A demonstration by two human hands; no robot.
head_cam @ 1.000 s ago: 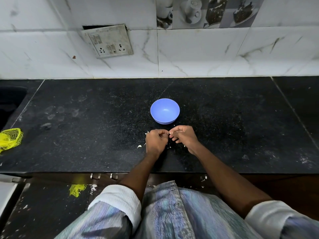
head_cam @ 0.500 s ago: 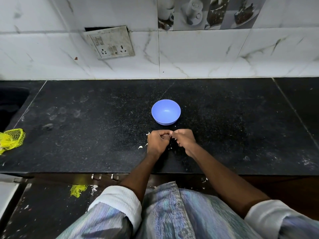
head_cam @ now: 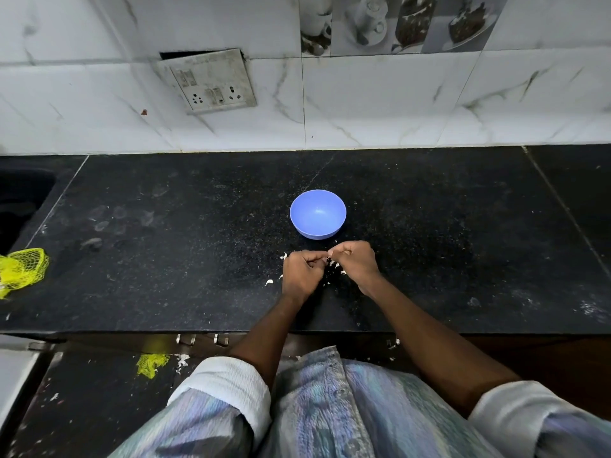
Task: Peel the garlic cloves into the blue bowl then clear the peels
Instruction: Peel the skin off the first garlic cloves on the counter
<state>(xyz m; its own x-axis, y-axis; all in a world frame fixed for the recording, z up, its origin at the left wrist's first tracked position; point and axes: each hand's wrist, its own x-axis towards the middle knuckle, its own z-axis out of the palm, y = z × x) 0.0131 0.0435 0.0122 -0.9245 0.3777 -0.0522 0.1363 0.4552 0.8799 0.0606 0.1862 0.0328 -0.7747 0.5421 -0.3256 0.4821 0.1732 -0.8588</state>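
Your left hand [head_cam: 302, 276] and right hand [head_cam: 355, 264] meet just in front of the blue bowl [head_cam: 318, 213], fingers of both curled tight and pinching something small between them. That is most likely a garlic clove, though the fingers hide it. The bowl looks empty, set mid-tabletop [head_cam: 463, 242]. White peels [head_cam: 269, 282] lie scattered around and under your hands. Risks from here: a slick clove could squirt out of the pinch and roll off the near edge. Flakes could cling to your fingers and drop into the bowl with the clove. Light peels could drift wide, making the later clearing harder. Yellow net bag [head_cam: 23, 271] sits far left, unused.
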